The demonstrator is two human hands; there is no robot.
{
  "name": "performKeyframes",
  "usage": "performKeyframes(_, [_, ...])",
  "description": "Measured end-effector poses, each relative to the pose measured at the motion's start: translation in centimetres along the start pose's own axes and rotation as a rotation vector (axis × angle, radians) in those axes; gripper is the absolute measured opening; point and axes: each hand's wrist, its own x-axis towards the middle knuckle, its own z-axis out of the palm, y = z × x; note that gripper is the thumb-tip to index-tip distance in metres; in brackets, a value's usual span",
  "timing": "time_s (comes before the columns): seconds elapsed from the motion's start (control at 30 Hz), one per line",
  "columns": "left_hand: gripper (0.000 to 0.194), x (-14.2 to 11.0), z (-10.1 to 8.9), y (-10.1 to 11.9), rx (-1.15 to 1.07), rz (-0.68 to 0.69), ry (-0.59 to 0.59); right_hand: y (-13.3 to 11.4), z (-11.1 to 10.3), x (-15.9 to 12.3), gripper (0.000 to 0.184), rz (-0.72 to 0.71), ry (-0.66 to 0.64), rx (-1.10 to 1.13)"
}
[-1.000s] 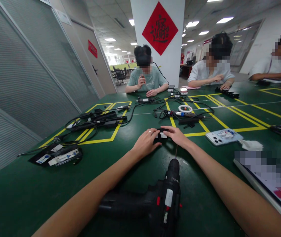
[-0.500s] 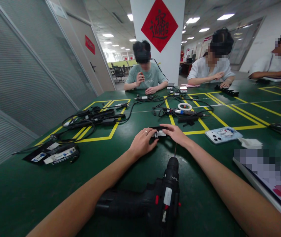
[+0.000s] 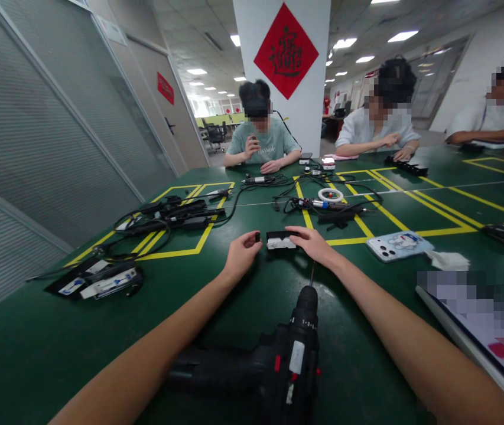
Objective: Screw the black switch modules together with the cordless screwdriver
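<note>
One black piece (image 3: 257,236) is moving leftward, left hand (image 3: 241,254) pinching it | right hand (image 3: 312,243) gripping white-faced block (image 3: 279,243) | parts seemingly separating

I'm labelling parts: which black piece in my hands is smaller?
The stubby piece pinched in your left hand; the longer piece, showing white, is in your right hand.

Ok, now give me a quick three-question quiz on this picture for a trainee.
1. What does the left hand pinch, apart from the black-and-white part in the right hand?
2. True or false: the phone lies to the right of the right hand.
3. The bit of the drill points: A) toward the camera; B) away from the camera.

Key: 1: a small black piece; 2: true; 3: B.
</note>
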Motion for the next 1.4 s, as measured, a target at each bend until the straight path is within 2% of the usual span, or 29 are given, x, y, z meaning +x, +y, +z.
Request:
performKeyframes(0.23, [0.031,0.5,-1.5,-1.0,-0.076,-0.248,-0.056,0.5,-0.1,0.1,0.038,-0.024,0.010,-0.060])
performKeyframes(0.43, [0.032,-0.2,-3.3,-0.7,-0.040,-0.302,-0.113,0.7,0.0,0.2,0.038,-0.033,0.025,-0.050])
performKeyframes(0.53, [0.032,-1.3,-6.0,-0.5,0.086,-0.274,-0.160,0.7,0.0,0.2,0.037,-0.033,0.015,-0.039])
performKeyframes(0.67, [0.037,-3.3,-11.5,-0.7,0.313,-0.208,-0.237,0.9,-0.1,0.2,0.038,-0.035,0.001,-0.029])
performKeyframes(0.8, [0.025,-5.1,-16.6,-1.0,0.524,-0.196,-0.264,1.1,-0.1,0.4,0.038,-0.035,-0.005,-0.019])
performKeyframes(0.9, [0.025,-5.6,-19.3,-0.6,0.630,-0.180,-0.229,1.0,0.0,0.4,0.037,-0.032,0.001,-0.010])
performKeyframes(1.03, [0.025,-6.1,-21.5,-0.2,0.661,-0.200,-0.263,1.0,0.1,0.4,0.037,-0.031,0.001,-0.005])
performKeyframes(1.17, [0.031,-6.8,-22.2,-0.2,0.636,-0.265,-0.238,1.5,0.1,0.6,0.038,-0.033,-0.005,-0.031])
performKeyframes(1.27, [0.035,-7.0,-21.2,0.2,0.560,-0.291,-0.212,1.2,0.0,0.5,0.037,-0.024,0.003,-0.108])
performKeyframes(1.33, [0.036,-6.7,-19.6,1.0,0.494,-0.279,-0.195,0.0,-0.1,0.2,0.033,-0.081,0.099,-0.235])
performKeyframes(1.4, [0.037,-6.2,-17.4,2.2,0.435,-0.252,-0.161,-2.1,0.1,-0.3,0.029,-0.211,0.293,-0.352])
